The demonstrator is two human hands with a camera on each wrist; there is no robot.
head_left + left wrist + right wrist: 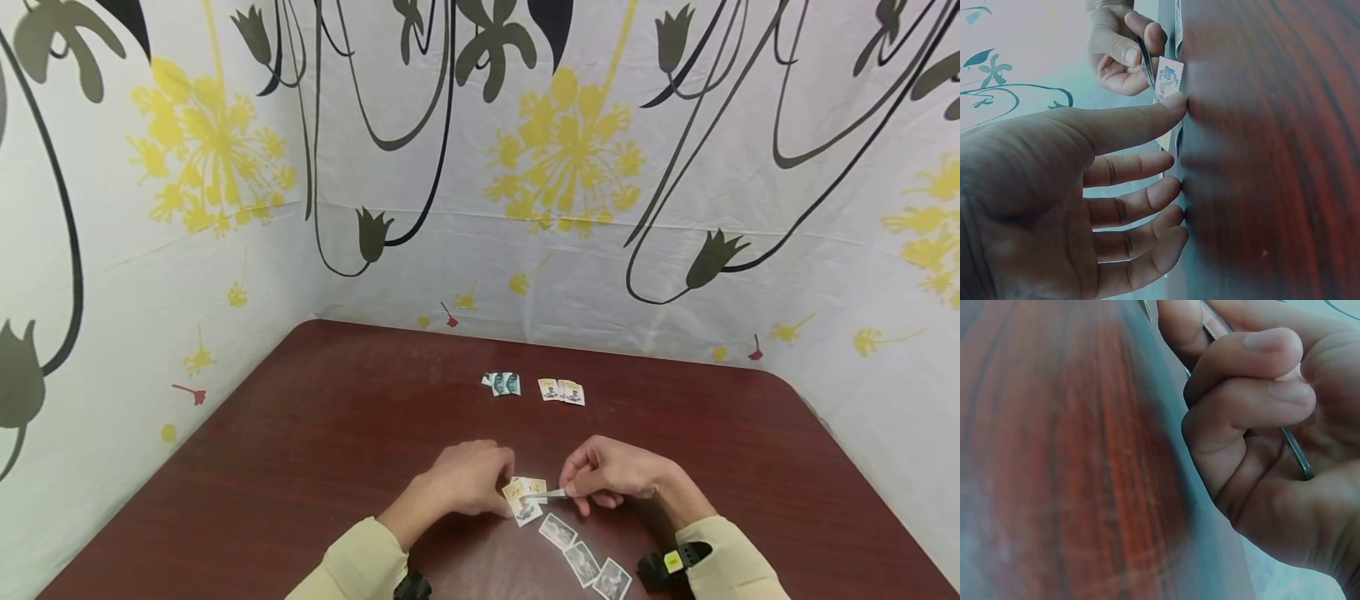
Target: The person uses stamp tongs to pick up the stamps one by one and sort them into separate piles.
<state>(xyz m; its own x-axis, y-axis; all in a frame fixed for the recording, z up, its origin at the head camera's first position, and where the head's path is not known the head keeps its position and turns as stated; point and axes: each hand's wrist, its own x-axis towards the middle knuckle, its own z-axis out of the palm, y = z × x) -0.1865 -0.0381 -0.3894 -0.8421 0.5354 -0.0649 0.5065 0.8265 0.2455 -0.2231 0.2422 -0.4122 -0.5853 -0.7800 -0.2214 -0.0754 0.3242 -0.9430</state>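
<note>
In the head view, my right hand (618, 468) pinches slim metal tweezers (553, 493), their tips over a few yellow-and-white stamps (523, 510). The right wrist view shows the tweezers' shank (1297, 453) running past curled fingers into the palm. My left hand (467, 479) rests on the table at the left side of those stamps. In the left wrist view its thumb touches the lower part of a perforated stamp (1168, 76), while the other fingers are loosely extended with their tips at the tabletop. Whether the tweezers grip a stamp is too small to tell.
Several grey stamps (582, 563) lie in a slanting row nearer me. Farther back are a group of teal stamps (506, 383) and a group of yellow-and-white ones (562, 392). A patterned cloth (480, 167) hangs behind the dark red table (375, 383).
</note>
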